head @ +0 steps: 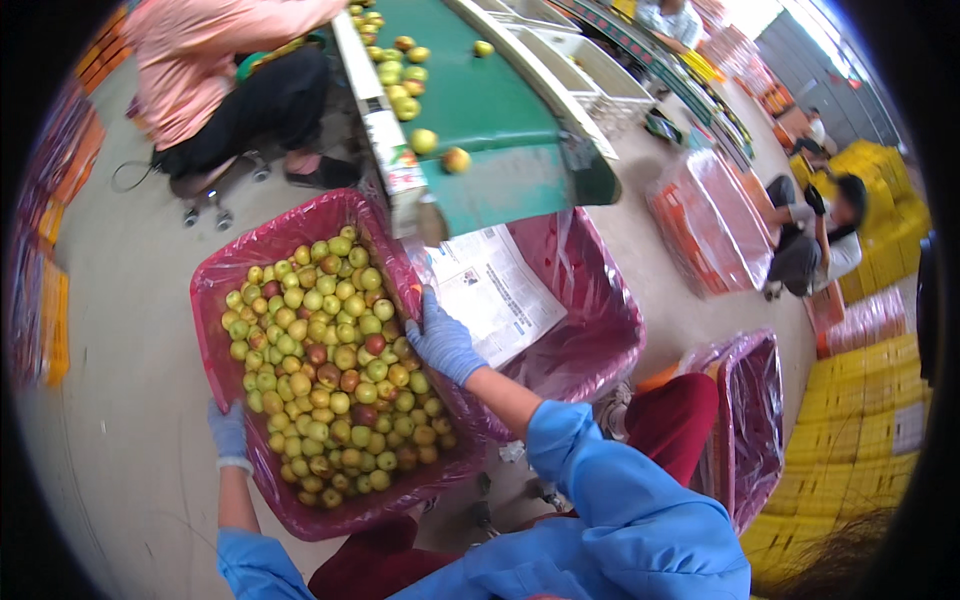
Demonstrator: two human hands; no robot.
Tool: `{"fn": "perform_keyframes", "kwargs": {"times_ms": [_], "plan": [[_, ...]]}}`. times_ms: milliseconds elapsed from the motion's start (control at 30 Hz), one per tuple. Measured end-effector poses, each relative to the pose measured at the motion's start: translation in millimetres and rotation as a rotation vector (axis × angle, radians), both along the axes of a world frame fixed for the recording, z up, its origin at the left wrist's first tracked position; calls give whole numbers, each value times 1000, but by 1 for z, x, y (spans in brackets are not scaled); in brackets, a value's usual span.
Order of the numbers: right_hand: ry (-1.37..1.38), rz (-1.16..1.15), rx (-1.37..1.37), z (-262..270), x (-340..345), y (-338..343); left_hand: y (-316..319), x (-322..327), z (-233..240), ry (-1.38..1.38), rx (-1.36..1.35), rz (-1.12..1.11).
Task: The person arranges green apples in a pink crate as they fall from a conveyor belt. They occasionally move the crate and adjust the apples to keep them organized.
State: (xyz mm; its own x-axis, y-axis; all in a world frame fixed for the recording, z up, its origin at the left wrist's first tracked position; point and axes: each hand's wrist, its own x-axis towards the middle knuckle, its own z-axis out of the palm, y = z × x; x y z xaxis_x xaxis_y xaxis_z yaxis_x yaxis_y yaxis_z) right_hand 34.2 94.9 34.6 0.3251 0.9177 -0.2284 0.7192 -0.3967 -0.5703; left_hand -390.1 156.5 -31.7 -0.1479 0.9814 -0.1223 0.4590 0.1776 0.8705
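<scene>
Before me stands a crate lined with magenta plastic film [292, 226], filled with green, yellow and reddish jujubes [330, 352]. My left hand [227, 433], in a pale blue glove, grips the crate's left rim. On the opposite rim is my right hand [448, 339], gloved alike, its thumb pointing up along the edge and its fingers partly hidden. Right beside this crate, below the belt's end, is a second lined crate [600, 330]. A newspaper sheet [495, 292] lies over part of its inside; I see no fruit in it.
Several jujubes lie on a green conveyor belt [495, 97]. A co-worker in a pink top [180, 67] sits at its left. Lined crates [709, 221] and another lined crate [750, 420] stand to the right, before stacked yellow crates [847, 427]. Orange crates [54, 322] line the left.
</scene>
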Motion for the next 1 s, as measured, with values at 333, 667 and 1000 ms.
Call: {"fn": "perform_keyframes", "kwargs": {"times_ms": [333,667,1000], "plan": [[116,166,235,-28,-8,-21,13,-7,15,284,30,67],[-198,479,19,78,154,-196,-63,-16,7,431,239,91],[-255,-414,258,152,294,-432,-87,59,36,214,195,-195]]}}
